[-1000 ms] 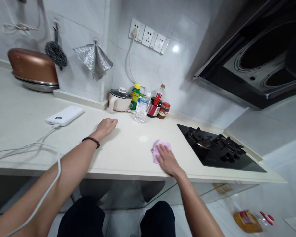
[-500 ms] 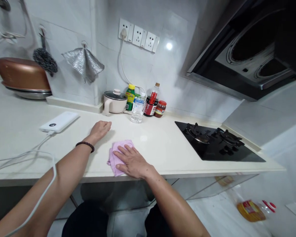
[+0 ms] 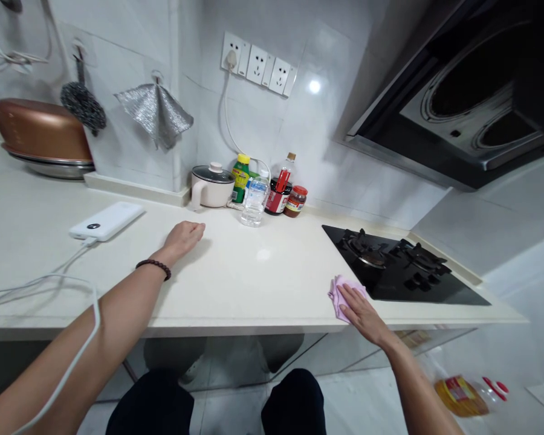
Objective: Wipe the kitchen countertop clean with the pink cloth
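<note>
Pink cloth [image 3: 336, 301] is pinned under the right hand [image 3: 364, 315], fingers spread, not gripping; left hand [image 3: 184, 238] is loosely fisted. From my remote seat, I'd worry: sliding it into the cooktop [image 3: 392, 283] beside those spread fingers could bunch it up.

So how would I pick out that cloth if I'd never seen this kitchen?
Find the black gas hob, set into the cream counter. Just left of its near left corner, under the person's right hand, lies the cloth. Its crumpled, pale pink fabric sets it apart from the smooth cream and glossy black surfaces around it.
</note>
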Demonstrator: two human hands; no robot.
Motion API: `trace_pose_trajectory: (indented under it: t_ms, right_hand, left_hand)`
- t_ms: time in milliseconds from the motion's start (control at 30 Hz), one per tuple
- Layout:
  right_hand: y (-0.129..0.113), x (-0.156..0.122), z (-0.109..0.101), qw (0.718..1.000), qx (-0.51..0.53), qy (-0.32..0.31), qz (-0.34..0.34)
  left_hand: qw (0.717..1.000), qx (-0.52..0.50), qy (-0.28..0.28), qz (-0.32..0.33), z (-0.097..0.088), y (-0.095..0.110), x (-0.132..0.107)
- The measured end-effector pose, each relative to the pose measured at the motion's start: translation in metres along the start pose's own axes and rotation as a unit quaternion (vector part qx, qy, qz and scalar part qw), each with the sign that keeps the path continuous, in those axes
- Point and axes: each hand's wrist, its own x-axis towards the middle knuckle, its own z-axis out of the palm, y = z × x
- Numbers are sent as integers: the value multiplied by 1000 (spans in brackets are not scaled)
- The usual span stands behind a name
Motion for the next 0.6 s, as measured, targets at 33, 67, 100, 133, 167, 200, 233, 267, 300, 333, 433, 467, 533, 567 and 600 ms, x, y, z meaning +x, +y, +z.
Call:
trace_pose_trajectory:
  t_ms: [33, 67, 100, 133, 167, 200, 233, 267, 300, 333, 433, 467, 533, 567, 600]
  right_hand:
    - [9, 1, 3, 1000, -3, 6, 3]
    - [17, 5, 6, 1000, -5, 10, 3]
    - [22, 10, 9, 1000, -7, 13, 4]
    - [26, 18, 11, 1000, -11, 15, 5]
    - [29, 28, 12, 1000, -14, 14, 8]
    - [32, 39, 12, 1000, -18, 12, 11]
    - [34, 51, 12, 1000, -22, 7, 14]
    - [37, 63, 11, 999, -27, 1, 18]
    - [39, 77, 10, 999, -32, -5, 22]
    - [41, 91, 9, 999, -37, -13, 25]
    - [46, 133, 8, 997, -55, -33, 38]
    - [47, 147, 8, 996, -60, -40, 45]
    - [47, 175, 10, 994, -71, -52, 60]
    - [45, 189, 11, 993, -76, -57, 67]
    - [44, 202, 11, 992, -82, -58, 72]
  left_hand:
    - [1000, 1, -1, 1, 0, 1, 0]
    - [1000, 3, -3, 2, 1, 1, -1]
    - [1000, 3, -4, 2, 2, 2, -1]
    - [1000, 4, -7, 3, 2, 3, -1]
    - [1000, 3, -9, 5, 3, 4, -1]
    - [1000, 3, -12, 6, 4, 5, -2]
    - [1000, 3, -15, 8, 5, 6, -2]
    - [1000, 4, -20, 9, 6, 7, -2]
    - [1000, 4, -25, 10, 7, 8, -1]
    - [1000, 5, -29, 10, 8, 8, -1]
    - [999, 2, -38, 19, 11, 9, 0]
    - [999, 0, -39, 25, 12, 9, 0]
    - [998, -1, -46, 38, 14, 9, 1]
    - [998, 0, -49, 43, 15, 9, 1]
    - [998, 3, -51, 46, 16, 10, 1]
